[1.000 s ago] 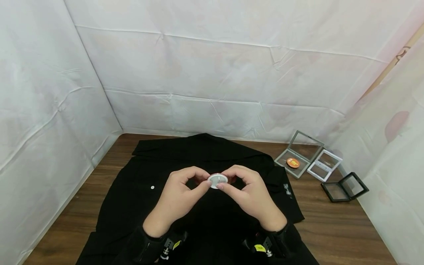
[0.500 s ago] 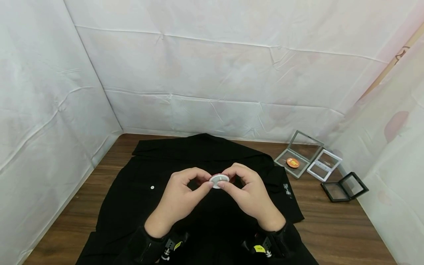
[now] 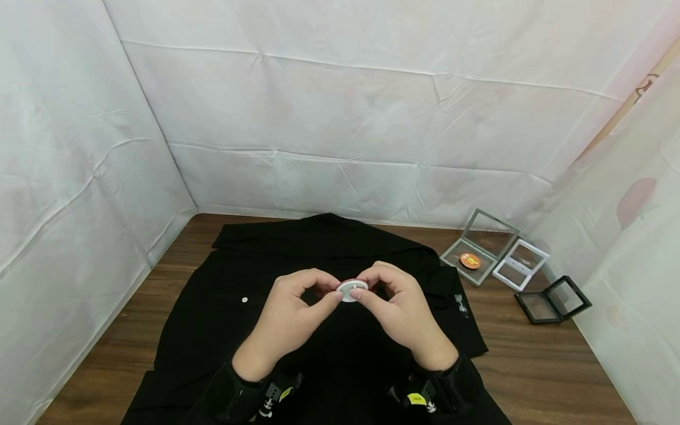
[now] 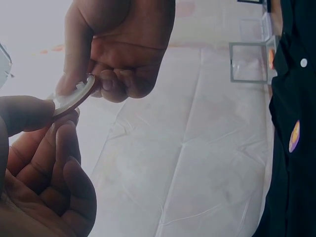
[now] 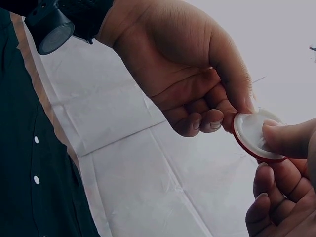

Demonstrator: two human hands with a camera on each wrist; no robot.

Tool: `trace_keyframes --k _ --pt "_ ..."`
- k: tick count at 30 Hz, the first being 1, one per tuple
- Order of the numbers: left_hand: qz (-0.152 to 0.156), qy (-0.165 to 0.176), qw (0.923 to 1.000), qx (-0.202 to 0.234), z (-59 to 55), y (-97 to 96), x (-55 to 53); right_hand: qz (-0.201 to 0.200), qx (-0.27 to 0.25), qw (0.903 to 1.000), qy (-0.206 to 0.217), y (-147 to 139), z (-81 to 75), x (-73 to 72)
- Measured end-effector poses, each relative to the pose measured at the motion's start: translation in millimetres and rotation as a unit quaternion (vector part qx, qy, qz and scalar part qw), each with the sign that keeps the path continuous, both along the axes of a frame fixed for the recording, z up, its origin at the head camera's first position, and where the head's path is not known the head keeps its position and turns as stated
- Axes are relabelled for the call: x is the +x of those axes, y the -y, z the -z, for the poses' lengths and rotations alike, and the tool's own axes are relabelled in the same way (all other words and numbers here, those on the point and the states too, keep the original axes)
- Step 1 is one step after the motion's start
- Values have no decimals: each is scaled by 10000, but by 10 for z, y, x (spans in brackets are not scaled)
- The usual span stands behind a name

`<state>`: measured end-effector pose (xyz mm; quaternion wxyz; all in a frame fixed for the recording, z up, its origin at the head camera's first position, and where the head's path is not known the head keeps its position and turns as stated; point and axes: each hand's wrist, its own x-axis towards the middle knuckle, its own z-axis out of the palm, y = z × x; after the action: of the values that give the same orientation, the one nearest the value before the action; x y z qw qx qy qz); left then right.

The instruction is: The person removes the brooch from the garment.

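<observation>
Both hands hold a round button badge [image 3: 349, 290], its white back turned up and a red edge showing. My left hand [image 3: 292, 316] pinches its left side between thumb and fingers. On the opposite side, my right hand [image 3: 402, 313] pinches it, the thumb lying on the back. In the right wrist view the badge [image 5: 253, 133] shows its white back and red rim. A black shirt [image 3: 223, 348] lies spread below the hands. The left wrist view shows a purple and yellow badge [image 4: 295, 137] on the shirt. The held badge's front is hidden in the head view.
At the right, a grey clear-lidded case [image 3: 483, 277] stands open with an orange badge [image 3: 470, 261] inside. Beside it are a white case [image 3: 513, 276] and a black case [image 3: 538, 308], both open. White cloth walls [image 3: 340, 136] enclose the wooden table [image 3: 552, 366].
The badge and both hands have shifted very slightly right, and its back has tilted a little. Both hands keep their hold; the cases and shirt stay put.
</observation>
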<state>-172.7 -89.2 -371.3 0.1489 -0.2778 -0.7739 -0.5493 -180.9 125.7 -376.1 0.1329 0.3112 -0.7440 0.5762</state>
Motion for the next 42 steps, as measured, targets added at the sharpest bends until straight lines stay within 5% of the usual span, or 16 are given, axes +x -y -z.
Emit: trace_keyframes --k 42 --pt "-133 7 9998 -137 6 -8 -13 22 -18 10000 -48 12 42 -30"
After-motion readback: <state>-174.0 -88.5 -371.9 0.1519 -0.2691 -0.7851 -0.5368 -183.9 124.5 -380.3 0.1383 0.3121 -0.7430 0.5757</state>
